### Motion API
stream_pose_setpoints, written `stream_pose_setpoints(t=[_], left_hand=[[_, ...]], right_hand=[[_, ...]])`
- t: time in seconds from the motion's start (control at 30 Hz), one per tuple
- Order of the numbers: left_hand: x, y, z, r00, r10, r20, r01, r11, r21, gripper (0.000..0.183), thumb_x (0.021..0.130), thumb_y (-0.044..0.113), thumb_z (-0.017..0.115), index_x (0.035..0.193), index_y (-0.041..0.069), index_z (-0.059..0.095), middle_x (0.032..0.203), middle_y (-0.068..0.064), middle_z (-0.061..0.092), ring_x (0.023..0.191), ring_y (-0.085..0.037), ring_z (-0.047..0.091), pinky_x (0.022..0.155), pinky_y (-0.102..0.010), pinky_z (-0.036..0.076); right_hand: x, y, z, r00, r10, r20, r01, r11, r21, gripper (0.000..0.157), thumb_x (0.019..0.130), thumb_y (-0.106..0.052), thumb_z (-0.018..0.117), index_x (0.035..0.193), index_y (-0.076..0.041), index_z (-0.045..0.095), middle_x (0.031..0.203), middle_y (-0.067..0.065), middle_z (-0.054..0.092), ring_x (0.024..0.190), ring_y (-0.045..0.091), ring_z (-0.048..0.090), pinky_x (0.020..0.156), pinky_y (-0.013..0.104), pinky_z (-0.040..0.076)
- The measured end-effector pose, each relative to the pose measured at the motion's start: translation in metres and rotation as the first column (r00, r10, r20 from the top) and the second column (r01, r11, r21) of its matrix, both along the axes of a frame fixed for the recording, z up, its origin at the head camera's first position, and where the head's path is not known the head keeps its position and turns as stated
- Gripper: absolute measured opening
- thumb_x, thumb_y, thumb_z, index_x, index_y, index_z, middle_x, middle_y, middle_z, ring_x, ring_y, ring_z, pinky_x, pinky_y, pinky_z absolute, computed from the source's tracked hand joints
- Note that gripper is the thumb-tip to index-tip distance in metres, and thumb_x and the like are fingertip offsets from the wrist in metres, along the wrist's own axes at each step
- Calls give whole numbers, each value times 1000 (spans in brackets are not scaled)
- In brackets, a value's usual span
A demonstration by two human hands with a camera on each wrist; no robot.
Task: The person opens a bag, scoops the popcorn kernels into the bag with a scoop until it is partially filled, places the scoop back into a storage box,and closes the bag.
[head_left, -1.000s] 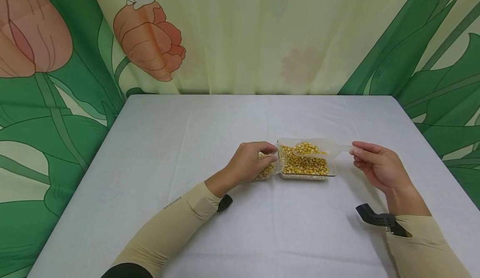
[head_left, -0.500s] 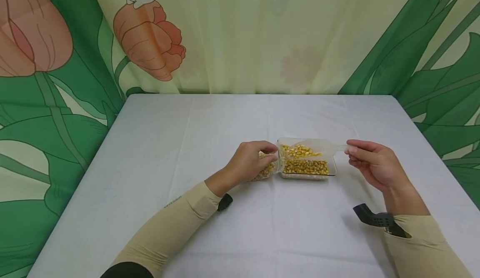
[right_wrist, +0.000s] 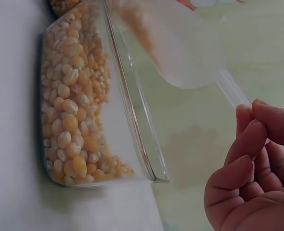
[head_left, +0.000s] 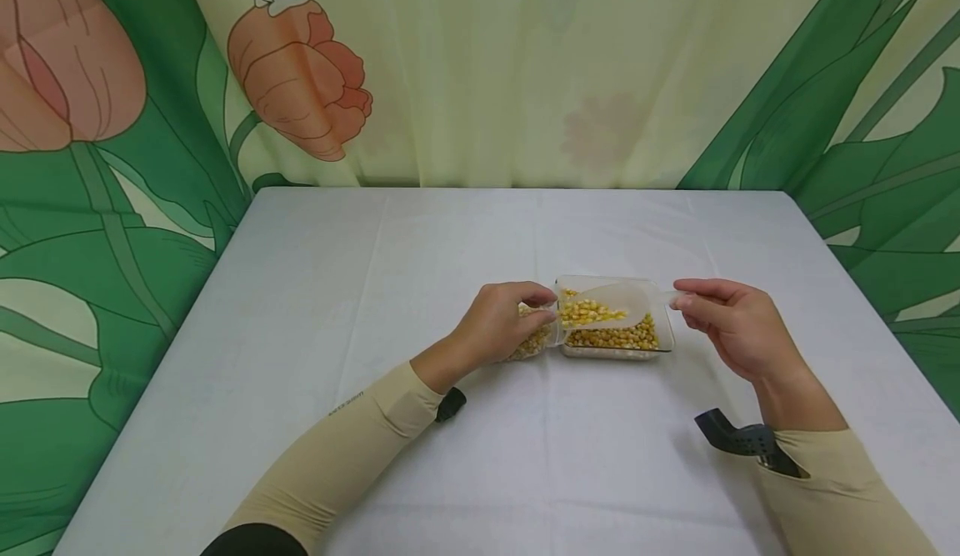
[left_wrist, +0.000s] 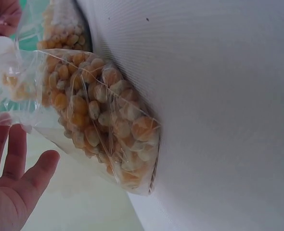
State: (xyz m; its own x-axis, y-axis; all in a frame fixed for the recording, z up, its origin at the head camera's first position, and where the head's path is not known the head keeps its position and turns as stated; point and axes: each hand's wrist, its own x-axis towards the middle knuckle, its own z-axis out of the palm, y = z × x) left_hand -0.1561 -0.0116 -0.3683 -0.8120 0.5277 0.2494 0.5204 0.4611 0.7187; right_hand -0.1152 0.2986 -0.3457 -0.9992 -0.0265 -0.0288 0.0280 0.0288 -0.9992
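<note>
My right hand (head_left: 738,331) pinches the thin handle of a translucent white scoop (head_left: 641,299) between thumb and fingers. Corn kernels (head_left: 588,313) lie in the scoop, its tip pointing left toward the bag's mouth. Below it stands a clear rectangular container (right_wrist: 144,144), part full of corn. My left hand (head_left: 495,323) holds the mouth of a clear plastic bag (left_wrist: 108,125) beside the container's left wall. Kernels fill the bag's lower part, which rests on the table. In the right wrist view the scoop (right_wrist: 195,53) hangs above the container's rim, tilted.
A white cloth covers the table (head_left: 390,256). Behind it hangs a curtain (head_left: 480,81) printed with flowers and leaves. Dark camera mounts (head_left: 738,435) sit at the wrists, over beige sleeves (head_left: 345,448).
My right hand has moved left with the loaded scoop, bringing its tip from over the container to the bag's mouth. My left hand and the bag have stayed in place.
</note>
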Motion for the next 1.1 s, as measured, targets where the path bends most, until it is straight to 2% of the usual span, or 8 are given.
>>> stream_pose_setpoints(t=[0.23, 0.4, 0.47, 0.63, 0.7, 0.8, 0.9, 1.1], left_hand=[[1, 0, 0, 1000, 9, 11, -9, 1000, -16, 23, 94, 14, 73, 115, 6, 74, 110, -3, 73, 102, -16, 67, 89, -26, 50], [1, 0, 0, 1000, 7, 20, -7, 1000, -11, 22, 94, 15, 73, 115, 6, 74, 110, -3, 73, 103, -17, 67, 89, -26, 50], [1, 0, 0, 1000, 4, 21, -4, 1000, -7, 22, 94, 15, 73, 114, 6, 74, 110, -3, 73, 103, -17, 67, 89, -25, 50], [1, 0, -1, 1000, 1, 13, -1, 1000, 1, 22, 94, 14, 73, 114, 5, 74, 110, -3, 73, 102, -17, 67, 89, -25, 50], [1, 0, -1, 1000, 0, 13, 0, 1000, 2, 22, 94, 14, 73, 114, 5, 74, 110, -3, 73, 102, -17, 67, 89, -25, 50], [1, 0, -2, 1000, -2, 13, 2, 1000, 4, 22, 94, 14, 73, 114, 5, 74, 110, -3, 73, 102, -17, 67, 89, -25, 50], [0, 0, -2, 1000, -4, 13, 4, 1000, 5, 22, 94, 14, 73, 114, 5, 74, 110, -3, 73, 102, -16, 67, 89, -25, 50], [0, 1, -1, 1000, 2, 14, -2, 1000, 7, 21, 94, 13, 73, 114, 5, 74, 109, -3, 74, 101, -16, 67, 89, -25, 51]], right_hand=[[3, 0, 5, 999, -34, -32, 39, 983, 178, 28, 98, -5, 64, 99, -30, 76, 97, -12, 69, 82, 6, 62, 73, 13, 52], [5, -1, 8, 997, -38, -67, 55, 957, 286, 25, 99, -8, 64, 102, -30, 74, 98, -14, 67, 83, 6, 61, 74, 12, 51], [5, -2, 10, 996, -36, -79, 61, 938, 340, 22, 100, -10, 63, 105, -29, 73, 98, -15, 67, 83, 6, 60, 74, 12, 51], [6, -4, 14, 993, -25, -112, 73, 891, 449, 15, 101, -14, 62, 113, -14, 72, 98, -13, 68, 84, 8, 59, 74, 13, 50], [6, -4, 16, 992, -20, -121, 76, 875, 477, 18, 102, -16, 62, 116, -9, 70, 99, -12, 68, 85, 8, 59, 74, 13, 50], [6, -5, 18, 992, -20, -124, 80, 862, 501, 20, 101, -18, 63, 117, -7, 70, 99, -11, 69, 86, 9, 59, 74, 14, 50], [6, -5, 20, 991, -19, -133, 84, 860, 503, 19, 101, -18, 63, 116, -9, 71, 99, -10, 69, 85, 9, 59, 73, 14, 50], [6, -6, 24, 989, -21, -147, 92, 864, 495, 15, 100, -13, 63, 113, -13, 71, 96, -18, 68, 84, 8, 59, 73, 13, 50]])
